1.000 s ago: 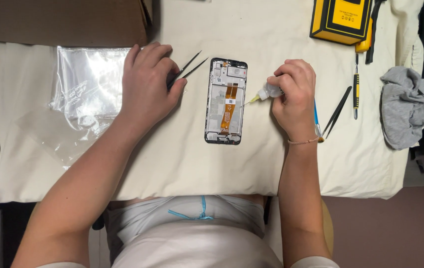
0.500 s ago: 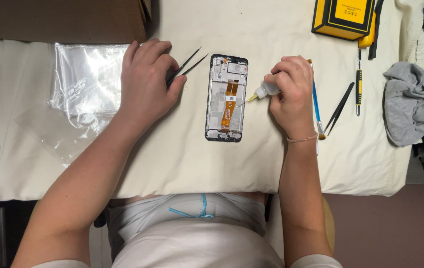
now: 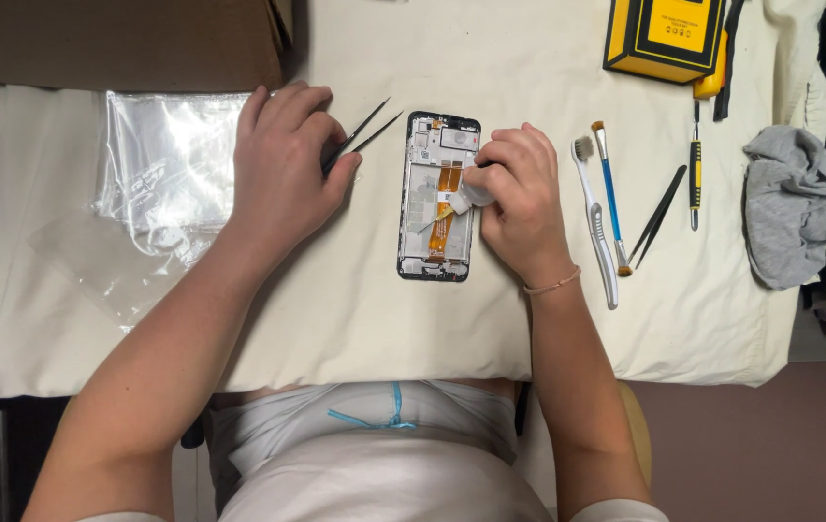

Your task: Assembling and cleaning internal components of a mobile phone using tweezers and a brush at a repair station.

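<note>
On the cream cloth-covered table (image 3: 355, 319), the opened black-framed phone with an orange flex strip (image 3: 438, 196) lies between both hands. The left hand (image 3: 282, 174) curls its fingers around 1 pair of thin black tweezers (image 3: 366, 132). The right hand (image 3: 521, 198) pinches a small white nozzle-tipped tube (image 3: 459, 200), tip over the phone.
</note>
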